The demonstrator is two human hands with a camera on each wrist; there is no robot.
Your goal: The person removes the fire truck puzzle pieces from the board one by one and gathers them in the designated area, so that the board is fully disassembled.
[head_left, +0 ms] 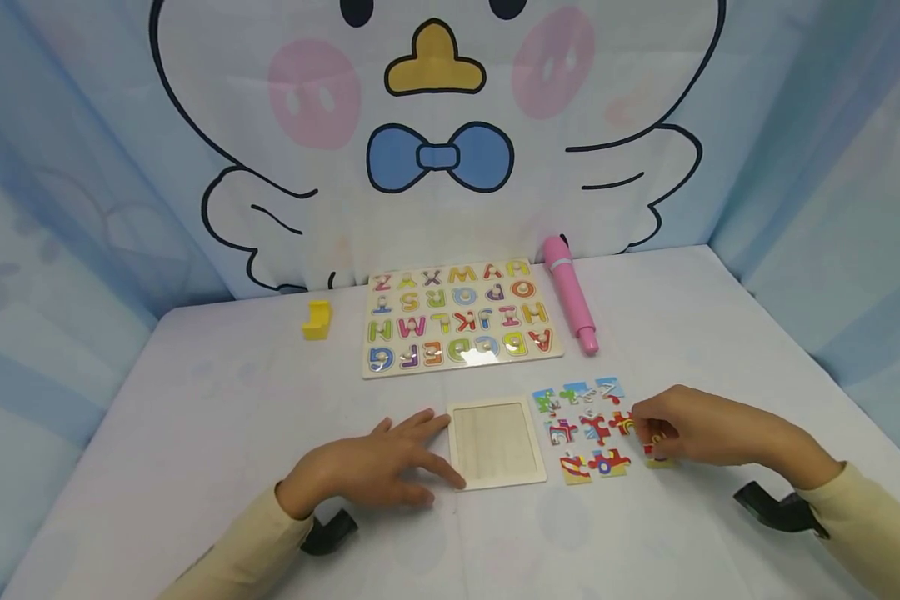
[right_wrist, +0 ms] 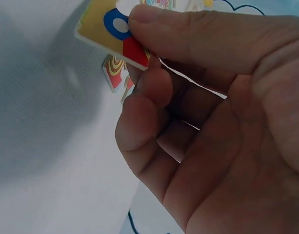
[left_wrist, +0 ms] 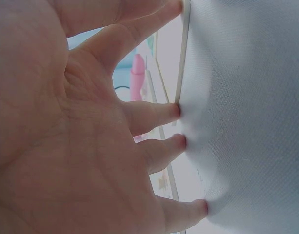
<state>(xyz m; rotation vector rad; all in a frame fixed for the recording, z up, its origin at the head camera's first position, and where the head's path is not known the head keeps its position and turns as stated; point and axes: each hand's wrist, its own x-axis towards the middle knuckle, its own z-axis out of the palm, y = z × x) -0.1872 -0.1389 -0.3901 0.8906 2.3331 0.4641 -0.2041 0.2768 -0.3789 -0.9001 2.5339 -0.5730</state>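
A square wooden puzzle tray (head_left: 495, 442) with a raised rim and bare inside lies in front of the person. The left hand (head_left: 378, 467) has its fingers spread, with fingertips at the tray's left edge and on the cloth. Right of the tray, loose jigsaw pieces (head_left: 594, 427) lie in rows, printed in red, blue, green and yellow. Beside their right side the right hand (head_left: 708, 425) pinches one jigsaw piece (right_wrist: 117, 29) between thumb and fingers. This piece shows yellow, red and a blue ring in the right wrist view; the thumb hides part of it.
Behind the tray lies a wooden alphabet board (head_left: 461, 317) with coloured letters. A pink pen-shaped toy (head_left: 570, 292) lies right of that board. At the back left stands a small yellow block (head_left: 317, 321). A printed curtain (head_left: 435, 225) hangs behind the white-covered table (head_left: 217, 400).
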